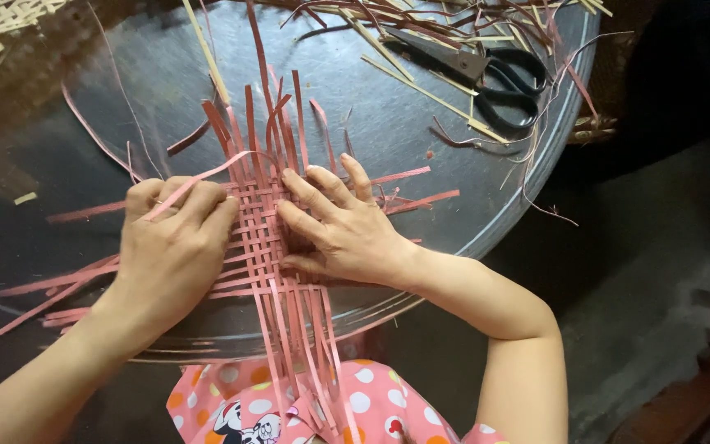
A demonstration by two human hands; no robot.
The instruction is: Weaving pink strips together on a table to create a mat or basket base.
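Weaving only partly done, you have just a small centre patch.

Your left hand [172, 247] pinches one pink strip [199, 181]; your right hand [334, 226] presses flat and open on the woven mat [256, 238] on the round metal tray [470, 205]; long ends remain loose.

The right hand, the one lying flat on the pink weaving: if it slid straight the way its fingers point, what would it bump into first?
The right hand points up and left across the woven pink mat. It would probably first meet the loose upright pink strips sticking out past the weave. The left hand sits off to the side, likely clear.
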